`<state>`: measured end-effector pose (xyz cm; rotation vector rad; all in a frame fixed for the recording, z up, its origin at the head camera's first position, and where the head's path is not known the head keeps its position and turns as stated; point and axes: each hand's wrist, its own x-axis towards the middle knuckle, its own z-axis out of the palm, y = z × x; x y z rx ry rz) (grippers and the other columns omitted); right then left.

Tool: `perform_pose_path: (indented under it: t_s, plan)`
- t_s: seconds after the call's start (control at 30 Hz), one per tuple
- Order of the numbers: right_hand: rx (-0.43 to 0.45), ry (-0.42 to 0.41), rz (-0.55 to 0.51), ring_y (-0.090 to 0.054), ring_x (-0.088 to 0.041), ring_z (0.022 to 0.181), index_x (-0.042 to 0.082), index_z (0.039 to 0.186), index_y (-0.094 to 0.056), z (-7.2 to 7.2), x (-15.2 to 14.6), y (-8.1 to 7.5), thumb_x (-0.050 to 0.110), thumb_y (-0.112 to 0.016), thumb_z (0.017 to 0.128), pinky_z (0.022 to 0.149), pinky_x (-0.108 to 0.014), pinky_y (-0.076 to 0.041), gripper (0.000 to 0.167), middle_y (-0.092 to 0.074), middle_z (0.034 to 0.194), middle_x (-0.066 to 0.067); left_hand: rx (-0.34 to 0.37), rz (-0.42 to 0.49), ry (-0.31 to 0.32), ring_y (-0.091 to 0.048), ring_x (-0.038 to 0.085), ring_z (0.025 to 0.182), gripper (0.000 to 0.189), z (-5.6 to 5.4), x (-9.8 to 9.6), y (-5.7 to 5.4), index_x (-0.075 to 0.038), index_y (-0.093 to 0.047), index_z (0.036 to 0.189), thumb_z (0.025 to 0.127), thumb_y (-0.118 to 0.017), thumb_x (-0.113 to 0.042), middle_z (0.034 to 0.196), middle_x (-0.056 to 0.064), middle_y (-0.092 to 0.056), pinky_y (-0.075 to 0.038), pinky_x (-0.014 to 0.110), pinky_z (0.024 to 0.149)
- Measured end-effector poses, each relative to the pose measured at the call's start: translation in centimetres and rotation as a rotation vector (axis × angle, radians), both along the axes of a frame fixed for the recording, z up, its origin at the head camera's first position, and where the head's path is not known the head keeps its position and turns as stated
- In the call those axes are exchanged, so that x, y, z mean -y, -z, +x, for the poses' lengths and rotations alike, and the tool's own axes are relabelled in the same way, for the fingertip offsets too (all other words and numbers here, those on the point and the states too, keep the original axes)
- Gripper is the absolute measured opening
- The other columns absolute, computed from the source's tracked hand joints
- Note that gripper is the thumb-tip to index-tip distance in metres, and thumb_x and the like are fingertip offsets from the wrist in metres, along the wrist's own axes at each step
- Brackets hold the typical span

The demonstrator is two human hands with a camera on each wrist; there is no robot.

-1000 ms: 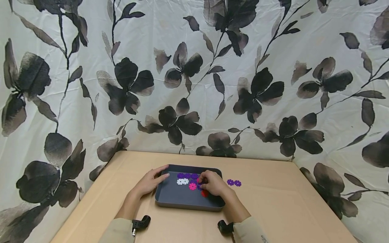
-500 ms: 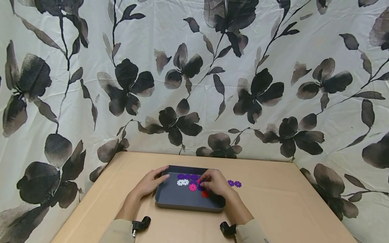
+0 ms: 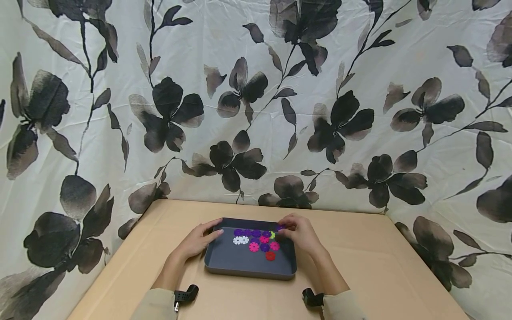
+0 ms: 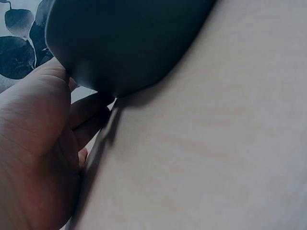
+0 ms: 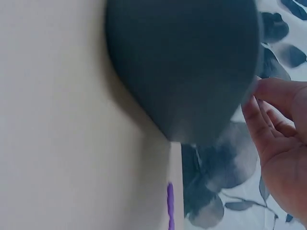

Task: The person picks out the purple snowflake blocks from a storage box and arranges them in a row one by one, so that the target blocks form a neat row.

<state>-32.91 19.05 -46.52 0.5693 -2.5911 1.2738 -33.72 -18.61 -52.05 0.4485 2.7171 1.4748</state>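
Note:
A dark grey tray (image 3: 240, 263) holds several flower-shaped notched discs: purple discs (image 3: 246, 233), a white pair (image 3: 240, 240), pink discs (image 3: 254, 246), a yellow-green disc (image 3: 273, 234) and a red disc (image 3: 270, 256). My left hand (image 3: 196, 240) grips the tray's far left corner, thumb over the rim and fingers outside. Above the far right corner my right hand (image 3: 302, 233) pinches a purple notched disc (image 3: 281, 227) between thumb and fingertips. The right wrist view shows that hand (image 5: 283, 129) at the tray rim, mostly behind the wall.
The tray stands on a tan table (image 3: 360, 262). In the right wrist view a purple piece (image 5: 170, 206) lies on the table beside the tray; the right hand hides that spot in the head view. A floral cloth (image 3: 288, 124) hangs behind the table.
My right hand has moved right, from over the discs to the far right corner, with a purple disc in its fingertips. Pink and yellow-green discs now show. The left hand stays put.

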Motion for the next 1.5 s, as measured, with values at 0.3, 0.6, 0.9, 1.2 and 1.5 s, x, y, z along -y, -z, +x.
perform_pose_path:
  t_s: [0.3,0.6,0.9,1.2,1.5]
  plan:
    - [0.011,0.047,-0.075,-0.073,-0.014,0.088,0.005,0.105,-0.080,-0.3,-2.9,-0.7,0.004,-0.082,0.088,0.077,-0.019,-0.061,0.018,-0.076,0.106,-0.006,0.000,0.005,0.007,-0.034,0.037,0.155,0.066,-0.2,0.1,0.3,-0.023,-0.050,0.156,0.100,-0.064,-0.055,0.163,0.009,-0.045,-0.024,0.062,0.127]
    - [0.060,0.068,-0.103,-0.072,-0.017,0.089,0.004,0.109,-0.079,-0.3,-6.2,-1.0,0.004,-0.079,0.090,0.077,-0.020,-0.059,0.019,-0.077,0.108,-0.011,0.005,0.010,-0.001,-0.034,0.037,0.155,0.065,-0.1,0.2,0.4,-0.025,-0.051,0.156,0.099,-0.064,-0.056,0.163,0.010,-0.045,-0.024,0.062,0.127]
    - [0.121,0.043,-0.125,-0.073,-0.021,0.093,-0.003,0.116,-0.076,-0.4,-9.3,-0.4,-0.001,-0.076,0.092,0.077,-0.018,-0.059,0.024,-0.076,0.112,-0.020,-0.010,0.013,0.007,-0.035,0.037,0.155,0.066,0.0,0.2,0.0,-0.022,-0.050,0.156,0.100,-0.063,-0.054,0.163,0.011,-0.045,-0.025,0.062,0.126]
    - [0.132,0.095,-0.035,-0.068,-0.020,0.091,-0.003,0.113,-0.077,-0.3,-11.2,0.6,-0.003,-0.078,0.089,0.076,-0.018,-0.057,0.023,-0.076,0.109,-0.018,-0.017,0.017,0.019,-0.035,0.037,0.155,0.066,0.0,0.0,0.1,-0.021,-0.050,0.156,0.100,-0.064,-0.053,0.163,0.010,-0.045,-0.025,0.062,0.126]
    - [0.176,0.101,0.024,-0.066,-0.014,0.087,-0.007,0.112,-0.076,-0.4,-12.9,1.9,-0.003,-0.079,0.087,0.076,-0.019,-0.054,0.026,-0.077,0.105,-0.018,-0.018,0.007,0.009,-0.035,0.038,0.155,0.066,0.0,0.0,0.2,-0.023,-0.050,0.156,0.100,-0.063,-0.055,0.163,0.010,-0.045,-0.025,0.063,0.126]
